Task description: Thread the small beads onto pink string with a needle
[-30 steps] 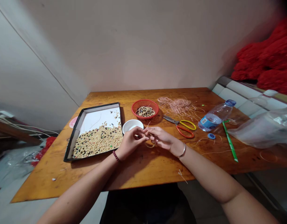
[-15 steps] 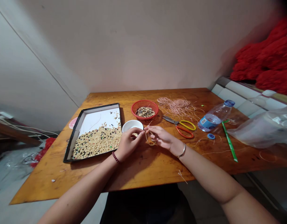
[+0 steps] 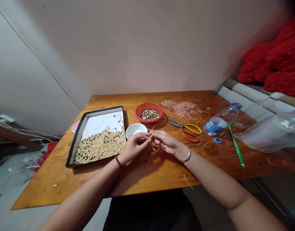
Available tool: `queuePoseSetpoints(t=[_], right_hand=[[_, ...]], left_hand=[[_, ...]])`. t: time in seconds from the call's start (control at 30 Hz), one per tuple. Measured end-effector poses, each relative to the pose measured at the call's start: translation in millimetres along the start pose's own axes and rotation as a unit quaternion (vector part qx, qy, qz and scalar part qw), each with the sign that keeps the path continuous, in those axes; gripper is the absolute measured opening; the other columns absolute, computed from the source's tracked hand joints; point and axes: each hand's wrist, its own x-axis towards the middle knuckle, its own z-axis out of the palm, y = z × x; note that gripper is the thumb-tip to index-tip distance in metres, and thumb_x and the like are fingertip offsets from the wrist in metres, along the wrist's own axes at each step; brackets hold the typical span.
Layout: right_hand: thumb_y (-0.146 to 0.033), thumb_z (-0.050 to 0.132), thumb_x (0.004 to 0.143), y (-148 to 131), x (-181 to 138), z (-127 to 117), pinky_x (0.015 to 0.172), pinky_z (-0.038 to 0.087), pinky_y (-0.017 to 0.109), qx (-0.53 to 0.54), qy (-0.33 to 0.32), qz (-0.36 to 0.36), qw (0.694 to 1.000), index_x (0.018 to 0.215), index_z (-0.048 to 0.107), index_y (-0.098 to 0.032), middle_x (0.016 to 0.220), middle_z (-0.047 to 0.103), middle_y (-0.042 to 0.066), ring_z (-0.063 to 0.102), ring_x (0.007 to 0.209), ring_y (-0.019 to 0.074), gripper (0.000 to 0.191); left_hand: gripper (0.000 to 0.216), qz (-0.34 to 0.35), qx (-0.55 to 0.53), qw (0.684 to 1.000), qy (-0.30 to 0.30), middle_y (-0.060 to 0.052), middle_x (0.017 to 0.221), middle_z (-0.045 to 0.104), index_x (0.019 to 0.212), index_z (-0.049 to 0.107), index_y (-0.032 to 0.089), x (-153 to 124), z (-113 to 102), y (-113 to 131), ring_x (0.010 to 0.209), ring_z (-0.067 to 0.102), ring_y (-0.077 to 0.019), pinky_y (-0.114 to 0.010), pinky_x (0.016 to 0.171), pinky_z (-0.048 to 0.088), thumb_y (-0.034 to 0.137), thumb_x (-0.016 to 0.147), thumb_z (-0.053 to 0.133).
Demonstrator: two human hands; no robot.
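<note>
My left hand (image 3: pixel 137 145) and my right hand (image 3: pixel 167 141) meet above the table, fingers pinched around a beaded string (image 3: pixel 156 149). Its pale beads hang in a loop below my right fingers, and a thin cord end sticks up between the hands. The left thumb and forefinger close on the string near its top. Just behind my left hand stands a white bowl (image 3: pixel 135 128), partly hidden by it. A black-rimmed tray (image 3: pixel 95 117) of loose cream and dark beads lies to the left. Beyond the hands sits a red basket (image 3: pixel 138 117) holding beaded strings.
Scissors (image 3: pixel 185 127) with yellow and orange handles lie right of the hands, near a heap of pink cord (image 3: pixel 182 109). Farther right are a plastic bottle (image 3: pixel 220 120), a blue cap (image 3: pixel 217 140), a green stick-like tool (image 3: pixel 236 147) and a clear plastic bag (image 3: pixel 269 131).
My left fingers have shifted slightly right, closer to my right fingertips. The beaded loop has swung a little to the right. Other things stay where they were.
</note>
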Motion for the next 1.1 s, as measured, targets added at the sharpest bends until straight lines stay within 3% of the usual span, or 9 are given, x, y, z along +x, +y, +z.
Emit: queuePoseSetpoints(t=[0.47, 0.67, 0.87, 1.1], right_hand=[[-0.035, 0.075, 0.074, 0.6, 0.5, 2.4, 0.040, 0.029, 0.013, 0.000, -0.005, -0.031, 1.000, 0.088, 0.069, -0.014, 0.067, 0.055, -0.003, 0.031, 0.044, 0.0002, 0.026], [-0.034, 0.078, 0.068, -2.7, -1.4, 7.0, 0.038, 0.025, 0.014, -0.007, 0.024, -0.034, 0.999, 0.084, 0.069, -0.014, 0.066, 0.056, -0.002, 0.032, 0.045, 0.0009, 0.027], [-0.036, 0.077, 0.070, -2.9, 0.1, 6.2, 0.038, 0.020, 0.014, -0.034, 0.025, -0.038, 0.998, 0.085, 0.070, -0.013, 0.066, 0.054, -0.003, 0.032, 0.044, 0.0001, 0.028], [-0.035, 0.076, 0.070, -4.1, -1.1, 7.2, 0.039, 0.020, 0.015, -0.034, 0.024, -0.039, 0.998, 0.083, 0.070, -0.013, 0.065, 0.052, -0.003, 0.032, 0.045, 0.0005, 0.027]], left_hand=[[0.025, -0.042, 0.015, 0.999, -0.030, -0.007, 0.089, 0.070, 0.086, 0.068, 0.016, -1.2, -0.4, 0.6, 0.083, 0.064, -0.0169, -0.030, 0.080, 0.052, 0.038, 0.088, 0.057], [0.026, -0.072, -0.023, 0.997, 0.031, -0.007, 0.081, 0.071, 0.081, 0.068, 0.015, -3.2, 2.6, -4.1, 0.071, 0.066, -0.0161, -0.027, 0.067, 0.053, 0.040, 0.081, 0.065], [0.027, -0.078, 0.009, 0.993, 0.090, -0.002, 0.067, 0.066, 0.076, 0.061, 0.016, -3.1, 3.3, -7.2, 0.059, 0.060, -0.0120, -0.021, 0.054, 0.048, 0.042, 0.077, 0.068], [0.028, -0.071, -0.011, 0.996, 0.048, -0.005, 0.083, 0.072, 0.096, 0.066, 0.017, -1.6, 4.4, -2.6, 0.071, 0.066, -0.0145, -0.023, 0.062, 0.055, 0.040, 0.082, 0.064]])
